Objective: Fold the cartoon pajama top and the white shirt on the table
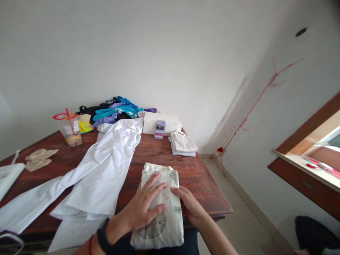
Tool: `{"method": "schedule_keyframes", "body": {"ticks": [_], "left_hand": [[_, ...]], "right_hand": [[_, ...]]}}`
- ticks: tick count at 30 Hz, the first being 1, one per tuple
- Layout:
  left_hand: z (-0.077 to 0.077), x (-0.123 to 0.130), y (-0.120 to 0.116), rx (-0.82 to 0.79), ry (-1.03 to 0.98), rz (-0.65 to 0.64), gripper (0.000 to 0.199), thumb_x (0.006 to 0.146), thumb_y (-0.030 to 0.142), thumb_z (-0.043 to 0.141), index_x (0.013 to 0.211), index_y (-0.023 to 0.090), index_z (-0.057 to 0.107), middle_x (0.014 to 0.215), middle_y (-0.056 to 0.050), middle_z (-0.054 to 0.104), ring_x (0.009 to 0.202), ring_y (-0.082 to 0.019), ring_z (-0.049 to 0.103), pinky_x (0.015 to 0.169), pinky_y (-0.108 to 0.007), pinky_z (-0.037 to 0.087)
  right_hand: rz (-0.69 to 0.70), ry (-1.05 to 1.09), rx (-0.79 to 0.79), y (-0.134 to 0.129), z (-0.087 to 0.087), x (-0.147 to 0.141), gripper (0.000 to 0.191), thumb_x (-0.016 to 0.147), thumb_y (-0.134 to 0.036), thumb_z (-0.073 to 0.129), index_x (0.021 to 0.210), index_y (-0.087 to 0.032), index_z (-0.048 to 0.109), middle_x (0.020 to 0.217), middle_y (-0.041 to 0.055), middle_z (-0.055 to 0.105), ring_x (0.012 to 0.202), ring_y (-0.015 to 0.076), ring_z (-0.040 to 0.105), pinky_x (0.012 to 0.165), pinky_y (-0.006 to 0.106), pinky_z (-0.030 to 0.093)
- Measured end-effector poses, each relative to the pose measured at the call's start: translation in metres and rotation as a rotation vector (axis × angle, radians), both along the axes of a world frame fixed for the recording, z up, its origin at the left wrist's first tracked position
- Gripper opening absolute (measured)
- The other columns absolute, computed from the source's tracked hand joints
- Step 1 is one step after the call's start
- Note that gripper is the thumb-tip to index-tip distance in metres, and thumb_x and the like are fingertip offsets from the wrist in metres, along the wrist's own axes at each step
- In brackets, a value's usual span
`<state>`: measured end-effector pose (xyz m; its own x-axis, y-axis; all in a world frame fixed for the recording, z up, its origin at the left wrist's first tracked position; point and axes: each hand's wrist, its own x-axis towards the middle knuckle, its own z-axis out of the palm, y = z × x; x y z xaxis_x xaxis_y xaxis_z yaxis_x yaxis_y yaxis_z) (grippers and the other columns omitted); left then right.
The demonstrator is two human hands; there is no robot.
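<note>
A cream garment with grey printed motifs, folded into a narrow rectangle with its collar end away from me, rests at the table's front edge and reaches past it toward my lap. Across its upper face my left hand lies flat, fingers spread. My right hand grips the right side of the bundle, thumb on top and the other fingers hidden beneath. Left of it, a white long-sleeved shirt is laid out loosely, its lower part hanging over the front edge.
On the wooden table are folded clothes, a white box, a heaped pile of clothes, a plastic cup with a straw and crumpled brown paper. A pink coat stand stands right of the table.
</note>
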<state>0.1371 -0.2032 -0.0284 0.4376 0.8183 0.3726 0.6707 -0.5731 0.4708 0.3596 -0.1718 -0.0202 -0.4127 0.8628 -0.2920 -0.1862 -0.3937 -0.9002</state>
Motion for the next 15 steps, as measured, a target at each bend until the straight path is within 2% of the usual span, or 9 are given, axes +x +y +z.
{"method": "schedule_keyframes", "body": {"ticks": [3, 6, 9, 11, 15], "left_hand": [[0.006, -0.001, 0.009, -0.014, 0.020, 0.084, 0.054, 0.101, 0.052, 0.055, 0.151, 0.033, 0.051, 0.168, -0.009, 0.032, 0.155, -0.037, 0.028, 0.120, -0.063, 0.034], [0.016, -0.002, 0.031, -0.017, -0.020, 0.214, 0.050, 0.098, 0.050, 0.059, 0.143, 0.028, 0.058, 0.164, -0.012, 0.039, 0.153, -0.041, 0.030, 0.118, -0.069, 0.032], [0.024, -0.003, 0.065, -0.027, -0.211, 0.228, 0.053, 0.098, 0.047, 0.059, 0.143, 0.020, 0.054, 0.157, -0.017, 0.047, 0.146, -0.035, 0.044, 0.116, -0.056, 0.042], [0.025, -0.005, 0.087, -0.042, -0.387, 0.218, 0.046, 0.101, 0.046, 0.051, 0.139, 0.019, 0.054, 0.149, -0.016, 0.055, 0.137, -0.030, 0.054, 0.110, -0.047, 0.049], [0.016, -0.007, 0.110, -0.099, -0.589, 0.244, 0.035, 0.104, 0.042, 0.045, 0.127, 0.020, 0.059, 0.134, -0.011, 0.064, 0.122, -0.025, 0.062, 0.101, -0.040, 0.053]], "right_hand": [[-0.056, 0.026, 0.033, 0.002, 0.007, -0.007, 0.042, 0.081, -0.035, 0.075, 0.118, -0.017, 0.070, 0.105, 0.0082, 0.078, 0.084, 0.0216, 0.072, 0.075, 0.031, 0.056], [-0.128, 0.010, 0.048, 0.007, 0.015, -0.008, 0.043, 0.076, -0.028, 0.071, 0.118, -0.019, 0.068, 0.097, 0.0051, 0.078, 0.078, 0.0218, 0.072, 0.070, 0.030, 0.055], [-0.146, 0.001, 0.030, 0.019, 0.022, 0.001, 0.047, 0.073, -0.027, 0.066, 0.119, -0.019, 0.066, 0.093, 0.0046, 0.078, 0.076, 0.0236, 0.073, 0.065, 0.030, 0.055], [-0.152, -0.016, 0.028, 0.032, 0.027, 0.011, 0.055, 0.073, -0.027, 0.064, 0.127, -0.020, 0.063, 0.096, 0.0055, 0.079, 0.081, 0.0270, 0.075, 0.066, 0.033, 0.057], [-0.204, -0.078, 0.075, 0.065, 0.046, 0.033, 0.068, 0.075, -0.031, 0.062, 0.142, -0.021, 0.054, 0.105, 0.0082, 0.079, 0.087, 0.0316, 0.076, 0.073, 0.041, 0.061]]}}
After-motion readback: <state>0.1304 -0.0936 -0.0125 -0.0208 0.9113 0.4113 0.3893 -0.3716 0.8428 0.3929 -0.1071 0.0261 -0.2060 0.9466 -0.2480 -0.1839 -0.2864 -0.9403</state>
